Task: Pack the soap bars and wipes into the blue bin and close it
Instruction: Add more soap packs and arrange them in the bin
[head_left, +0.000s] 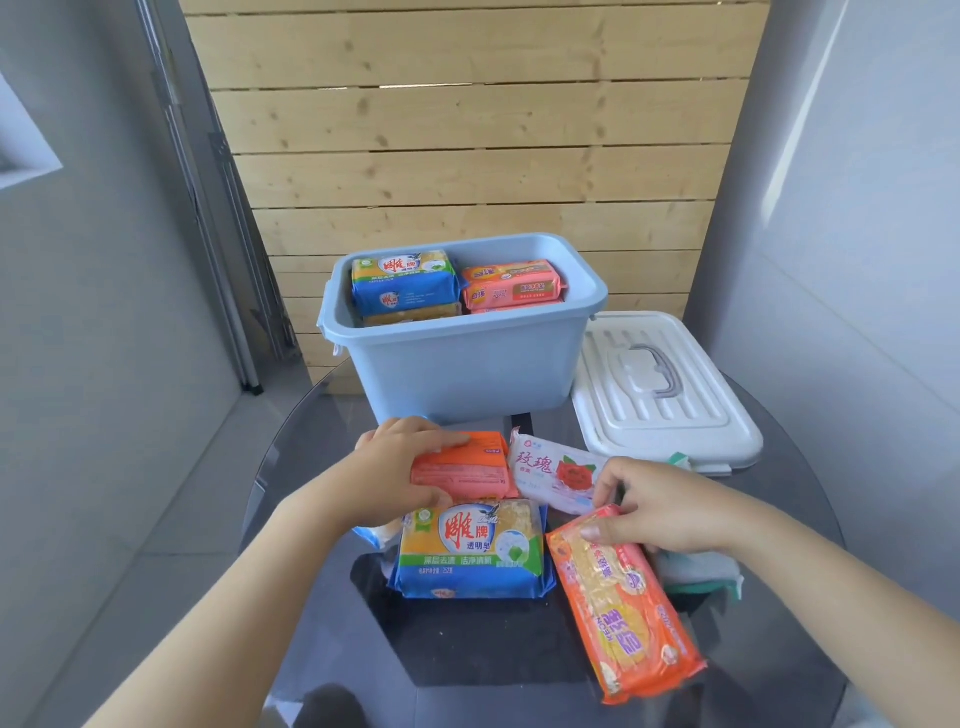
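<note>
The open blue bin (467, 364) stands at the table's far side, holding blue-yellow soap packs (402, 283) on the left and pink packs (511, 286) on the right. In front of it, my left hand (400, 467) grips an orange-pink soap pack (462, 465), fingers over its top edge and thumb at its near edge. My right hand (660, 506) holds the top end of a long orange soap pack (623, 603). Between them lie a blue-yellow soap pack (470, 551) and a white rose-printed wipes pack (553, 470).
The white lid (660, 384) with a grey handle lies right of the bin. A grey-green pack (701, 569) peeks out under my right hand. The round dark glass table (467, 665) has a wooden slat wall behind it and grey walls on both sides.
</note>
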